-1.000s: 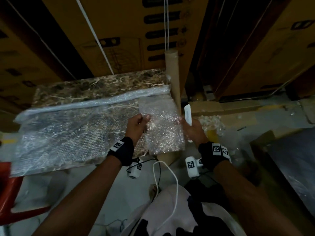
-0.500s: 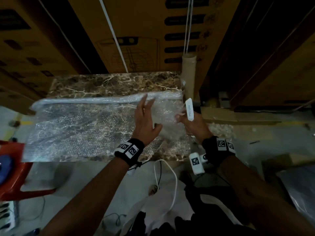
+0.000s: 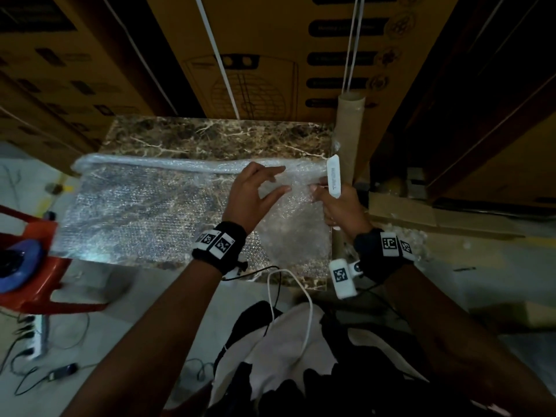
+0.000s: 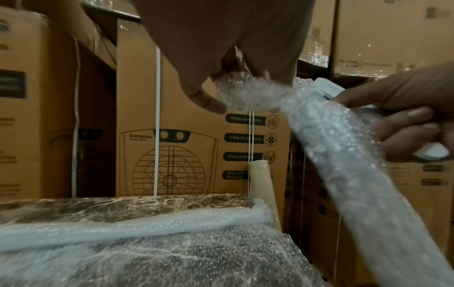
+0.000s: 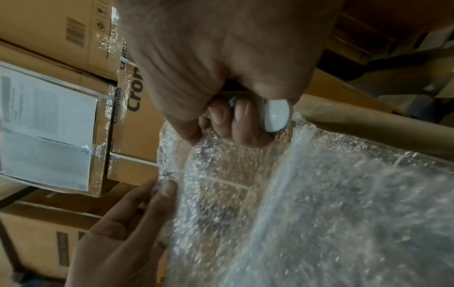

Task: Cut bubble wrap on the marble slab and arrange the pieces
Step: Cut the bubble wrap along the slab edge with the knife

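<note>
1. A marble slab serves as the tabletop, with a large bubble wrap sheet spread over it; the sheet's far edge is rolled up.
2. A smaller cut piece of bubble wrap is held up at the slab's right end, above the sheet.
3. The left hand pinches the piece's far left corner between thumb and fingertips.
4. The right hand grips a white cutter in curled fingers and also holds the piece's far right edge.
5. A cardboard tube stands just right of the slab; cartons are stacked behind.
6. A red stool sits at the near left.
</note>
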{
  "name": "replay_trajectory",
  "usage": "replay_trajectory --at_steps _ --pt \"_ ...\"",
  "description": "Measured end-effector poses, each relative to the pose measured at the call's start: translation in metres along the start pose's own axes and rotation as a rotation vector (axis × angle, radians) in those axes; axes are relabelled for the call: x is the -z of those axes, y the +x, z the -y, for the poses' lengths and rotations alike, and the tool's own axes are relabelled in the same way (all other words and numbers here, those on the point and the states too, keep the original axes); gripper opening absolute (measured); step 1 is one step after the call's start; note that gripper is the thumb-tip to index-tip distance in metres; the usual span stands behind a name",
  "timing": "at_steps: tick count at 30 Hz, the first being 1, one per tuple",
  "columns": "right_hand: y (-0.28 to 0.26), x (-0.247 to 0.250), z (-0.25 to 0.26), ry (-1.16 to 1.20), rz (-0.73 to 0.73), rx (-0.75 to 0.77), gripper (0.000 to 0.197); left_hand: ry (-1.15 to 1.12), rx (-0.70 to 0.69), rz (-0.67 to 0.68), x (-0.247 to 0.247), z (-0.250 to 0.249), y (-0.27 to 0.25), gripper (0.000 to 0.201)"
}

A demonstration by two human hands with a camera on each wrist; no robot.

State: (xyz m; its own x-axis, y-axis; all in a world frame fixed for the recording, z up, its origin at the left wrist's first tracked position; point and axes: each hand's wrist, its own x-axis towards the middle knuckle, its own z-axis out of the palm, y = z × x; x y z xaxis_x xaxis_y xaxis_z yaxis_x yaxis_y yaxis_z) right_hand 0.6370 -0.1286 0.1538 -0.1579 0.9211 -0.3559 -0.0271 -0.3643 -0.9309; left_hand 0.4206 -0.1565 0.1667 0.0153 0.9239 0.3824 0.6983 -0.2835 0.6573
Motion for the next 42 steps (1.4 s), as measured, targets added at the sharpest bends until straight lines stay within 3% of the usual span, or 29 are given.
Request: replay_trajectory --at_steps 3,9,14,16,19,23,26,29,32,34,37,39,42 --pt "0.002 -0.005 0.007 0.028 0.001 -0.014 0.022 0.043 0.021 0.014 0.002 0.006 0.003 0.025" --pt "0.007 -0.014 0.025 0.057 0.009 -0.115 0.047 -0.104 0.101 0.329 0.021 0.008 0.015 0.007" --pt "0.011 -0.023 0.021 0.022 0.045 -0.092 0.040 -0.173 0.066 0.500 0.037 0.009 0.024 0.013" --pt "0.012 -0.023 0.018 0.032 0.029 -0.083 0.049 -0.201 0.062 0.514 0.039 0.012 0.025 0.010" --pt "0.013 -0.021 0.016 -0.027 -0.026 -0.063 0.040 -0.266 0.078 0.500 0.045 0.019 0.021 0.009" --pt "0.015 -0.012 0.017 -0.038 -0.180 -0.019 0.032 -0.262 0.135 0.370 0.052 0.043 0.009 0.016" --pt "0.011 -0.009 0.024 -0.077 -0.183 0.054 0.029 -0.205 0.204 0.253 0.055 0.065 0.000 0.024" --pt "0.008 -0.016 0.032 -0.120 -0.139 0.095 0.023 -0.157 0.336 0.329 0.057 0.068 -0.002 0.033" --pt "0.008 -0.024 0.042 -0.171 -0.126 0.146 0.019 0.069 0.408 0.443 0.054 0.070 -0.004 0.043" --pt "0.007 -0.025 0.049 -0.193 -0.152 0.192 0.022 0.114 0.416 0.382 0.050 0.078 -0.006 0.041" --pt "0.003 -0.025 0.051 -0.107 -0.126 0.126 0.029 -0.382 0.680 0.306 0.046 0.071 -0.010 0.054" --pt "0.000 -0.033 0.047 -0.020 -0.049 0.056 0.031 -0.661 0.855 0.455 0.040 0.049 -0.012 0.078" --pt "-0.004 -0.050 0.040 0.072 0.025 0.022 0.026 -0.653 0.908 0.676 0.022 0.021 -0.013 0.123"
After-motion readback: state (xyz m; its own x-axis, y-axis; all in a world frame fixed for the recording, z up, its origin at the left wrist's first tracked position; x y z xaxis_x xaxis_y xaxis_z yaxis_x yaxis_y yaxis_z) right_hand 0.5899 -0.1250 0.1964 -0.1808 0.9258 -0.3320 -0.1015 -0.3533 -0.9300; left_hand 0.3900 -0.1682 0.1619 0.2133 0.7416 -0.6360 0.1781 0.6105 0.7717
